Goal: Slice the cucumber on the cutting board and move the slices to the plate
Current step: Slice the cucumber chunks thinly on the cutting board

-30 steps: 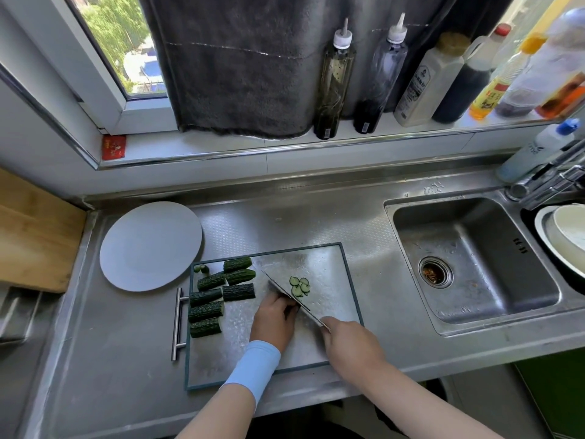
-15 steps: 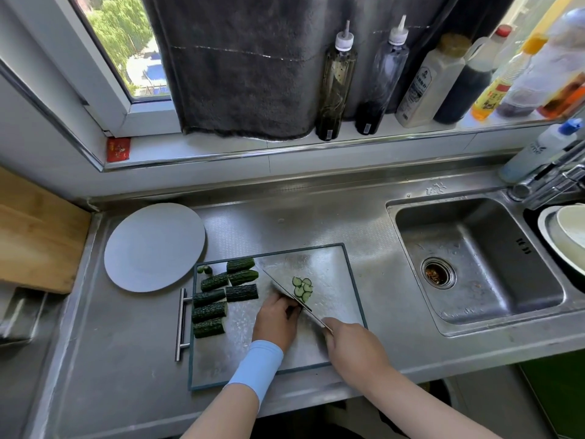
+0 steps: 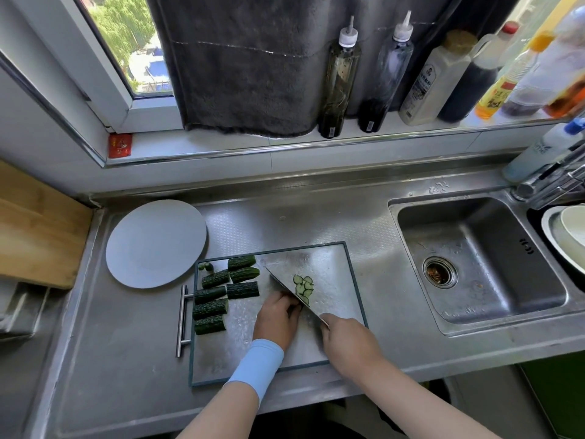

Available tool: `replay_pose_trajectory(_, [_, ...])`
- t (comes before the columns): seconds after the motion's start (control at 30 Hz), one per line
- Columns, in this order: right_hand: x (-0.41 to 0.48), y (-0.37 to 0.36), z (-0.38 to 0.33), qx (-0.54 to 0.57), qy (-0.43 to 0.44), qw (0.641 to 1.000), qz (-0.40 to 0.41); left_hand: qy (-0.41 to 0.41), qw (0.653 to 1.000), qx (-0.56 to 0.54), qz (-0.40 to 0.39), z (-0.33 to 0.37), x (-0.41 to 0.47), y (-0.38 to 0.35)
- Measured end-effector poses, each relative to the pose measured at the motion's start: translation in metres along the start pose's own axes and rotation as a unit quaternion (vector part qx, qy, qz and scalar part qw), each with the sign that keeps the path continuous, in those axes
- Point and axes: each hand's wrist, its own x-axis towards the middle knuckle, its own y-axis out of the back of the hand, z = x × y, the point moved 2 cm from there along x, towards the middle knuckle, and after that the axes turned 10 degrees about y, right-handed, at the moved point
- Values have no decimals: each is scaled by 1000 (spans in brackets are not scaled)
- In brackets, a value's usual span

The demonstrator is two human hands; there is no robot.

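A steel cutting board [image 3: 329, 264] with a dark rim lies on the counter. Several dark green cucumber chunks [image 3: 210, 294] lie on its left half. A small pile of thin slices [image 3: 304, 285] lies right of the knife blade [image 3: 285, 285]. My right hand [image 3: 349, 340] grips the knife handle, the blade slanting up to the left. My left hand [image 3: 277, 316] has its fingers curled over a cucumber piece against the blade; that piece is mostly hidden. The round grey plate [image 3: 155, 242] sits bare at the board's upper left.
A sink [image 3: 474, 258] lies to the right, with bowls [image 3: 566, 236] and a tap [image 3: 547, 182] beyond it. Bottles [image 3: 338, 77] line the window sill. A wooden board [image 3: 38, 229] is at the far left. The cutting board's bar handle [image 3: 182, 321] sticks out on its left.
The slice pile beside the blade has grown slightly. Both hands stay at the same spot on the board; the view has shifted a little.
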Motion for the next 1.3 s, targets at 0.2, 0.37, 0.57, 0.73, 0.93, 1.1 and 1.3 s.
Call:
replay_pose_trajectory(0.2, [6, 4, -2, 7, 5, 1000, -4, -19, 1000, -6, 4, -2, -2, -2])
replay_pose_trajectory(0.37, [-7, 3, 0, 0, 18, 1000, 10, -15, 1000, -4, 14, -2, -1, -3])
replay_pose_trajectory(0.57, [-22, 5, 9, 0, 7, 1000, 14, -12, 1000, 2, 11, -5, 0, -4])
replay_pose_trajectory(0.73, [-14, 4, 6, 7, -5, 1000, 2, -15, 1000, -11, 18, -7, 0, -5])
replay_pose_trajectory(0.93, [9, 2, 0, 21, -11, 1000, -19, -43, 999, -14, 27, -7, -2, -7])
replay_pose_trajectory(1.1, [8, 2, 0, 19, 2, 1000, -12, -59, 998, -20, 26, -6, -4, -5])
replay_pose_trajectory(1.3, [-5, 2, -1, 4, 14, 1000, 7, -28, 999, -18, 22, -7, -3, -5])
